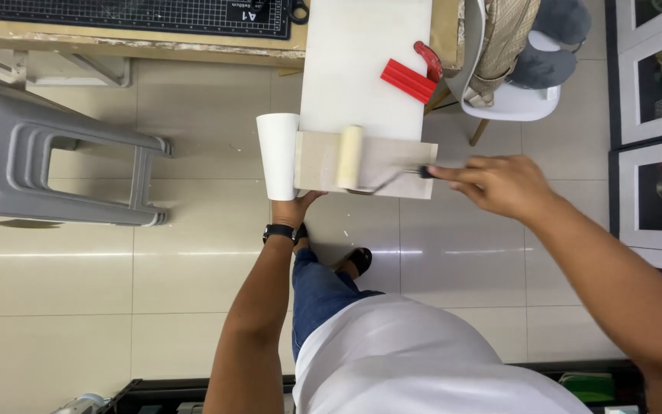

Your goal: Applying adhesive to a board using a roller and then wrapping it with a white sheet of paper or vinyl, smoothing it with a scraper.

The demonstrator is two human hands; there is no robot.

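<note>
while the left hand (pixel 298 208) steadies the beige board's (pixel 377 165) near edge from below, grip hidden, the right hand (pixel 503 184) closes on the paint roller (pixel 350 157), whose cylinder lies across the board's long axis, leftward of that hand.

Looking straight down, I see my right hand (pixel 503 184) at centre right of the frame gripping the dark handle of a small cream foam paint roller (pixel 350 157). The roller rests on a beige rectangular board (pixel 392 157) that overhangs the near end of a long white panel (pixel 362 61) in the upper middle. My left hand (pixel 298 208), with a black wristwatch (pixel 278 231) just below it, holds the board's lower left edge, beside a curled white sheet of paper (pixel 278 153). A red ribbed plastic tray (pixel 408 80) lies on the panel's right edge. A grey plastic stool (pixel 47 157) stands at the left on the pale tiled floor (pixel 193 284).
</note>
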